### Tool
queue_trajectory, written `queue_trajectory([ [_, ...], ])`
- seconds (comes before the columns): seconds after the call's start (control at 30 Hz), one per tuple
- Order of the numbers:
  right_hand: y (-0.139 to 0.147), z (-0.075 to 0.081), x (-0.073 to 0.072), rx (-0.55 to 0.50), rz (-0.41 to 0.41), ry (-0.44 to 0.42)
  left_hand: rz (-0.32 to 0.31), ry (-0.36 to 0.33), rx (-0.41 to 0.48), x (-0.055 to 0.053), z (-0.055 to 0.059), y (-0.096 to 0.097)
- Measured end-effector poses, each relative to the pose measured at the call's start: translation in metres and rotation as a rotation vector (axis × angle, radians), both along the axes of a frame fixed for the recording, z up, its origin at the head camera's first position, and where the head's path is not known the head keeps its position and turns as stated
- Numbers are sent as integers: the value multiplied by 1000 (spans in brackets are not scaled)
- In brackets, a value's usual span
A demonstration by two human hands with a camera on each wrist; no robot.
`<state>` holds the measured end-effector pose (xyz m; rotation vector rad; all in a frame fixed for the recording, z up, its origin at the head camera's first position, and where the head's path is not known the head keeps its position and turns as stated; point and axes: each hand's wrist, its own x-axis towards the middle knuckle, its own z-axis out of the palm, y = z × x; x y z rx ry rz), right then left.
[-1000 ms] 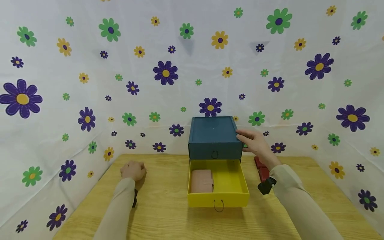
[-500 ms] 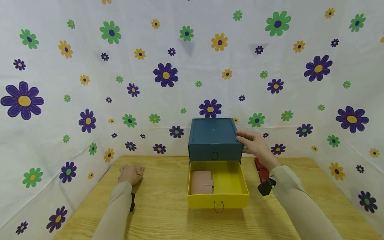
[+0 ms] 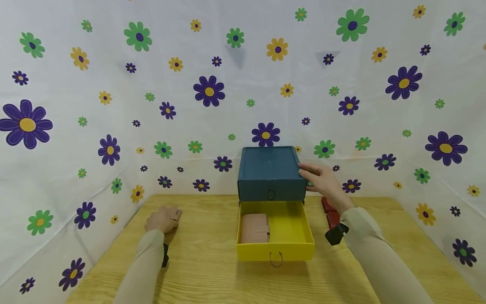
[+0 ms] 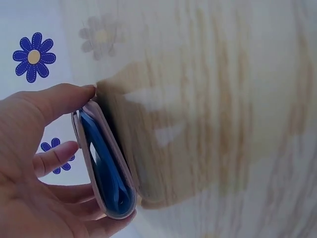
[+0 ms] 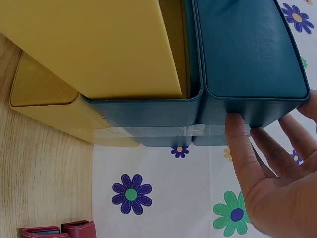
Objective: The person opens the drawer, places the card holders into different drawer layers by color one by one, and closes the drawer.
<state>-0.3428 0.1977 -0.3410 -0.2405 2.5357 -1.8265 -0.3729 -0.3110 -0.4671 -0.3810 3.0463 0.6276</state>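
On the left of the table, my left hand [image 3: 160, 220] holds a small light pink wallet [image 3: 176, 214]. The left wrist view has this wallet [image 4: 106, 163] on edge between thumb and fingers, blue layers inside it. At the back stands a blue drawer box [image 3: 269, 164]; below its top section a yellow drawer [image 3: 276, 252] is pulled out. A pink wallet [image 3: 253, 228] with a strap lies in the drawer's left half. My right hand [image 3: 322, 182] touches the box's right side, its fingers [image 5: 241, 144] extended against the blue wall in the right wrist view.
Two red wallets [image 3: 333, 218] lie right of the drawer box, partly behind my right wrist. In the right wrist view, a lower yellow section [image 5: 47, 84] sits beneath the drawer. White flowered cloth [image 3: 209, 126] encloses the table [image 3: 205, 270] at the back and sides.
My left hand has shifted slightly left and turned, so the pink wallet in it now shows. My right hand stays at the box, and the drawer has not moved.
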Motion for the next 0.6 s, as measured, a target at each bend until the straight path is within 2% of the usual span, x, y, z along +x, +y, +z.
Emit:
queue_trajectory([
  [0.1, -2, 1, -1, 1, 2, 1, -16, 25, 8, 3, 5, -2],
  [0.33, -1, 0, 1, 9, 1, -1, -84, 90, -30, 5, 4, -4],
  [0.6, -2, 1, -1, 2, -4, -7, -94, 108, -13, 7, 1, -5],
])
